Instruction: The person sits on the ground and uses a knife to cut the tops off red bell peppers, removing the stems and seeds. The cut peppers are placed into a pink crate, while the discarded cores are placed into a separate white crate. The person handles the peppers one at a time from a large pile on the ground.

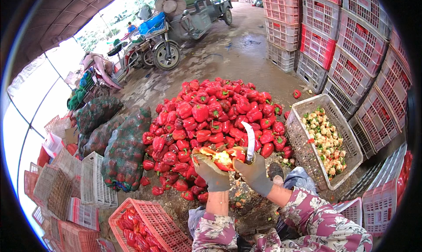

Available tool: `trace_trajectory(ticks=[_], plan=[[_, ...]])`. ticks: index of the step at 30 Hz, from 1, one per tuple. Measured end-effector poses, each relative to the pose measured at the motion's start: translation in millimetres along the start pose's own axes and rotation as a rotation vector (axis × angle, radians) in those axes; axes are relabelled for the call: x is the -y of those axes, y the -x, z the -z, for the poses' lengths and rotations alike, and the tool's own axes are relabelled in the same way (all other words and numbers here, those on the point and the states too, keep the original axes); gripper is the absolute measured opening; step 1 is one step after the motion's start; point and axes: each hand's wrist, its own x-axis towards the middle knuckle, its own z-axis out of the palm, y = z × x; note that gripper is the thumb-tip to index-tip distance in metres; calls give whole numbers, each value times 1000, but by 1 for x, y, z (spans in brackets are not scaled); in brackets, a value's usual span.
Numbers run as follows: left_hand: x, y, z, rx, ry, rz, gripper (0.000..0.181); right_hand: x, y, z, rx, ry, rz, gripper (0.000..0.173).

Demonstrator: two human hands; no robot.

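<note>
My left hand [213,175], in a soiled work glove, grips the left side of a red bell pepper [236,154]. The pepper is split open, and its pale core and seeds face up. With my right hand [256,175], also gloved, I hold a knife with a curved blade [250,138] that points up and away from me. The thumb of that hand presses on the pepper's right side, and the knife's handle is hidden in the glove. Just beyond both hands rises a large heap of red bell peppers [201,113] on the ground.
On the right, a plastic crate [298,146] holds cut pepper cores [324,141]. Near my left leg, a red crate [161,219] contains peppers. Filled mesh sacks [123,153] lie left of the heap. Tall crate stacks [357,37] line the right; a motor tricycle [166,54] is parked beyond.
</note>
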Motion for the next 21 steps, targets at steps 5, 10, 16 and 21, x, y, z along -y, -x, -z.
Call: trace_trajectory(ticks=[5,10,16,21], plan=[[-4,-11,6,-57,-95,-353,29,-4,4,-24,-29,-182,-66,34],[-20,-13,-2,-141,-390,-689,15,-4,2,-31,-87,-425,-194,37],[-38,-28,26,-71,-884,-1100,9,-6,8,-42,-38,-177,9,42],[-76,-26,45,77,-933,-668,13,16,-4,-27,124,-243,-56,39]])
